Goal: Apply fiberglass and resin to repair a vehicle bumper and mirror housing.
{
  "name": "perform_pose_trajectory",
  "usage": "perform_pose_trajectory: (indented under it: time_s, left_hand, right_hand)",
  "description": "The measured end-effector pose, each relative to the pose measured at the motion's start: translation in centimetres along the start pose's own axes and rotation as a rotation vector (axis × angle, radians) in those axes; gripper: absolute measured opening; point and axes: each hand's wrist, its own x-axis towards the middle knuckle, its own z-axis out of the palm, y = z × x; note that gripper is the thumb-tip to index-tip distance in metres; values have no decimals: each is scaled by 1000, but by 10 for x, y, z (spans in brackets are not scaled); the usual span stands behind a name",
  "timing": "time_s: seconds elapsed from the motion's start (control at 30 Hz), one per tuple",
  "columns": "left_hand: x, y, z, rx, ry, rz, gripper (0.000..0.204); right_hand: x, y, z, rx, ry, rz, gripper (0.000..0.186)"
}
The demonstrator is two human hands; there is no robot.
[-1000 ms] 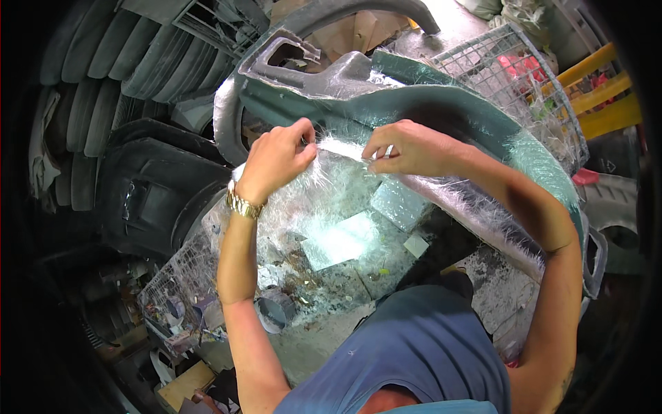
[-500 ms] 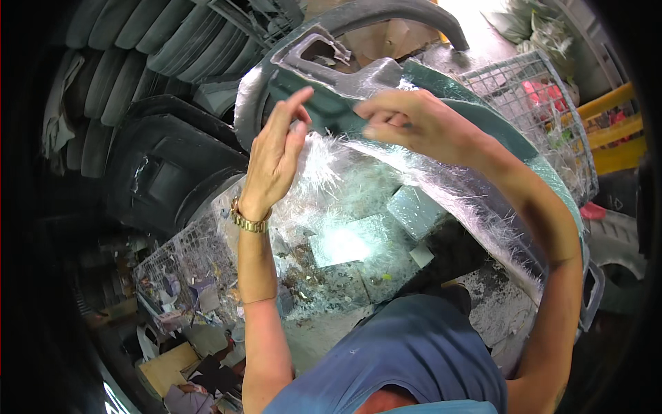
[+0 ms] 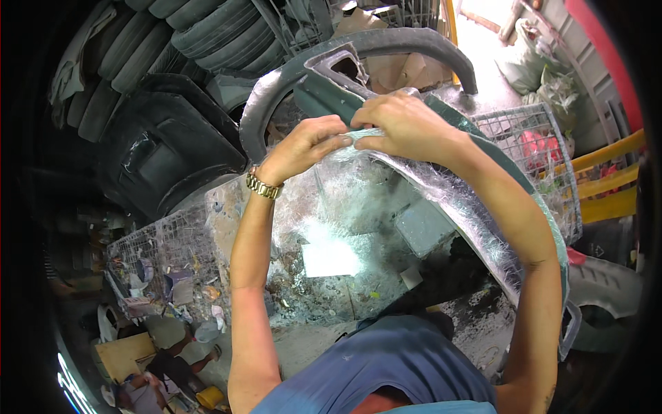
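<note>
A long, curved green moulded part (image 3: 507, 162) lies across the work table. Whitish, shiny fiberglass matting (image 3: 452, 188) with loose strands runs along its near edge. My left hand (image 3: 303, 146), a gold watch on its wrist, pinches the far-left end of this matting with thumb against fingers. Right beside it, my right hand (image 3: 407, 127) has its fingers curled over the same edge and its thumb underneath. Both sets of fingertips nearly meet there. What lies under the right fingers is hidden.
The stained table (image 3: 324, 303) bears a bright white sheet (image 3: 327, 259) and a grey square plate (image 3: 422, 228). A dark arch-shaped part (image 3: 414, 43) stands beyond, with black panels (image 3: 158, 159) to the left. Tires (image 3: 227, 34) are stacked at the back. Wire baskets (image 3: 162, 265) flank the table.
Both hands were apart above the part; now they have come together and closed on the matting edge. The view has shifted slightly.
</note>
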Motion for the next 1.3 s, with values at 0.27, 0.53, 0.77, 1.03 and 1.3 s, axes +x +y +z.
perform_pose_trajectory:
  time_s: [0.27,0.53,0.77,1.03,1.3]
  left_hand:
    - [-25,-19,20,225,390,-42,28]
    - [-144,-65,66,-210,1245,-266,34]
    - [-185,-82,118,-504,1096,-614,31]
    - [-215,-81,157,-236,953,-614,15]
    - [-185,-107,145,-256,1006,-514,15]
  right_hand:
    - [20,5,34,373,70,215,24]
    - [4,58,28,309,504,421,26]
    - [39,12,54,-405,52,14,9]
    - [27,4,89,-184,-163,195,14]
    - [34,-5,92,-139,-293,275,22]
